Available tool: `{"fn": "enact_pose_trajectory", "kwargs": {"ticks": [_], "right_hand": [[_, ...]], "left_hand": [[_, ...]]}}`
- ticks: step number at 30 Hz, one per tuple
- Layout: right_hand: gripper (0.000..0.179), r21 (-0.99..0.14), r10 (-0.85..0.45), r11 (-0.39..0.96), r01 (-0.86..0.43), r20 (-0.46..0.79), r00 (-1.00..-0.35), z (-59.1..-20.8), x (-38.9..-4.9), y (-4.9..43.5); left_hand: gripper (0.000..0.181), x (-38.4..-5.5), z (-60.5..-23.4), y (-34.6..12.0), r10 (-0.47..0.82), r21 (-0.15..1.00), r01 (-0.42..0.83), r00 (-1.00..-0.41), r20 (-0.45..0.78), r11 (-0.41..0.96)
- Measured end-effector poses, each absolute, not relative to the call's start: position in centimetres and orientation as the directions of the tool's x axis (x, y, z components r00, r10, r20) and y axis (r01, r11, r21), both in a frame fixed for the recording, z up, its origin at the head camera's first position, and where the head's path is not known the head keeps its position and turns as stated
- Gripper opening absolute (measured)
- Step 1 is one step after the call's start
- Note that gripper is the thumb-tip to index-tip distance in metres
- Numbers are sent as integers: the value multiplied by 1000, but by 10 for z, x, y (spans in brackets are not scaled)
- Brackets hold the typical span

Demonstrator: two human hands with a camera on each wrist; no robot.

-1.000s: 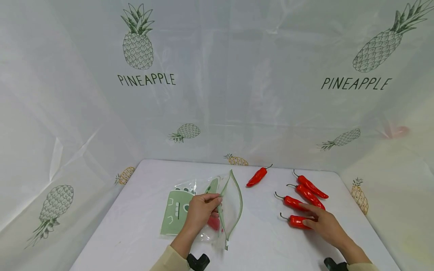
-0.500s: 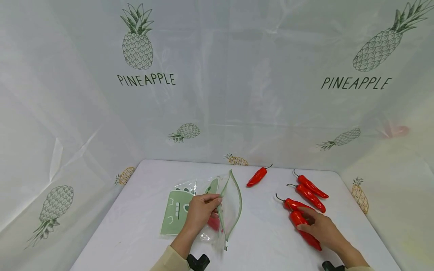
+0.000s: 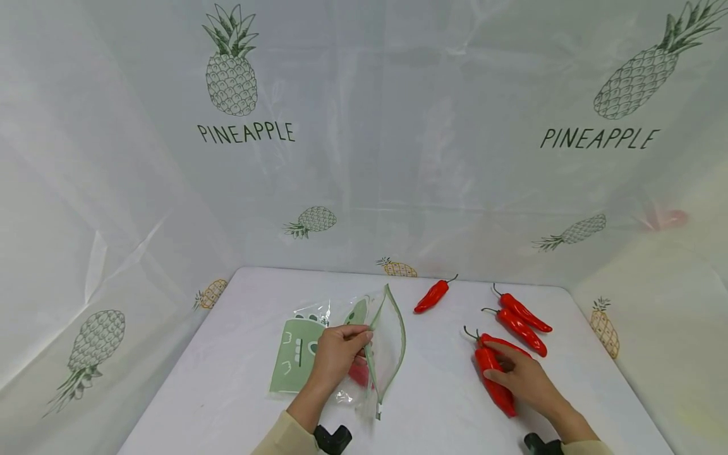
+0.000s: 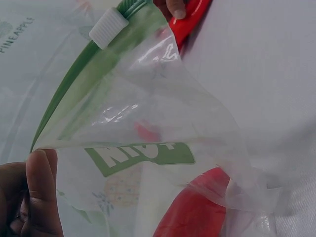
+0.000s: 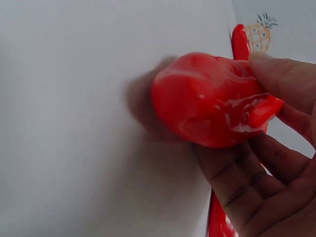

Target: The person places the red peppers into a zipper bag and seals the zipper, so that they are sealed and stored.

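Note:
My left hand [image 3: 340, 354] pinches the green zip edge of a clear plastic zipper bag [image 3: 296, 373] with a green cartoon print, and its mouth gapes to the right. A white slider [image 4: 109, 27] sits on the zip in the left wrist view. Through the film shows a red pepper [image 4: 195, 207] inside the bag. On the right, my right hand [image 3: 529, 382] grips a long red chili pepper [image 3: 492, 382], thumb on one side and fingers on the other. Just behind it lies another red pepper [image 3: 500, 341], partly hidden by the hand.
Two more red peppers, one nearer [image 3: 520, 332] and one farther [image 3: 524, 312], lie at the right of the white table [image 3: 227, 392]. A single pepper [image 3: 433, 296] lies near the back edge. A pineapple-print curtain [image 3: 398, 158] encloses the table.
My right hand has picked up the nearest pepper, turned it from lying sideways to pointing toward me, and shifted slightly left with it. The left hand and bag have stayed in place.

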State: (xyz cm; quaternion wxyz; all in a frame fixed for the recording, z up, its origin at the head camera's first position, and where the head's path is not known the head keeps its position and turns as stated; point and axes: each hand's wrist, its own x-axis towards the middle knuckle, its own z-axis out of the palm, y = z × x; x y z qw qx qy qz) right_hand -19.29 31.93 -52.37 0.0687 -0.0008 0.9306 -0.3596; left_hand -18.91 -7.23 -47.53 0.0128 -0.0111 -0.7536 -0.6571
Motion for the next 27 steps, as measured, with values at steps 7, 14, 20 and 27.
{"fn": "enact_pose_trajectory", "kwargs": {"ticks": [7, 14, 20, 27], "right_hand": [[73, -663, -32, 749, 15, -59, -998, -528, -196, 307], [76, -653, 1, 757, 19, -28, -1000, -529, -198, 297], [74, -676, 15, 736, 16, -7, -1000, -526, -200, 286], [71, -729, 21, 684, 19, -6, -1000, -521, -205, 273]], "left_hand": [[24, -190, -476, -72, -6, 989, 26, -1000, 27, 143], [24, -190, -476, -73, -6, 990, 30, -1000, 31, 135], [25, -190, -475, -73, -1, 993, 34, -999, 35, 117], [24, -191, -475, -72, 0, 991, 33, -999, 33, 129]]}}
